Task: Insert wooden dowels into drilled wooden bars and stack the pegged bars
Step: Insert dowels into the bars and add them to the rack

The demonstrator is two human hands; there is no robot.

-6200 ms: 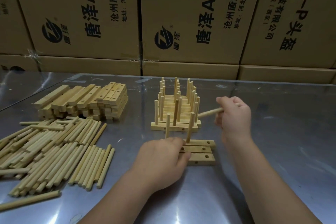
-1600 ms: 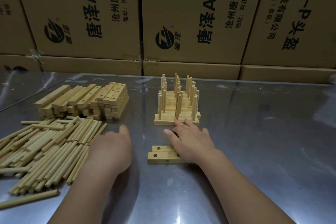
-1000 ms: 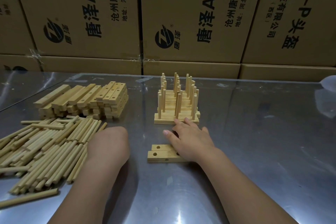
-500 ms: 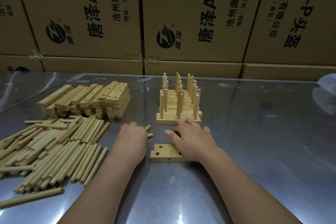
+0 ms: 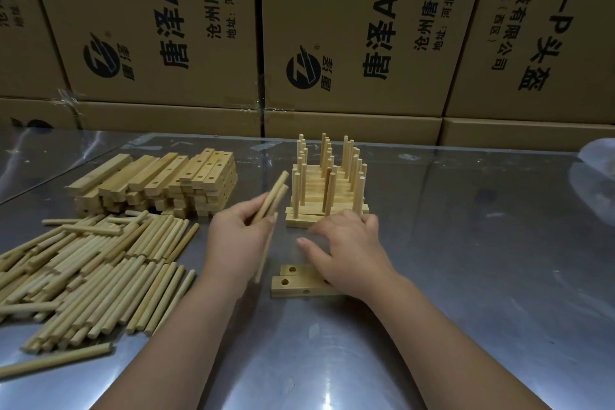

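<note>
Dowel-loading step: left hand (image 5: 239,240) fingers clenched round a few dowels (image 5: 271,200) above mid-counter (image 5: 466,276), right hand (image 5: 346,250) flat, fingers released, pinning bars (image 5: 289,283) just nearside of the pegged stack (image 5: 327,196); next needs one dowel tip lined to an open hole.

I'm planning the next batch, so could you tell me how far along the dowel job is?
Done: a stack of pegged bars stands behind the hands. In hand: the left hand grips a few dowels while the right hand rests on two empty drilled bars. Left: a large pile of unpegged bars and many loose dowels wait on the steel table.
</note>
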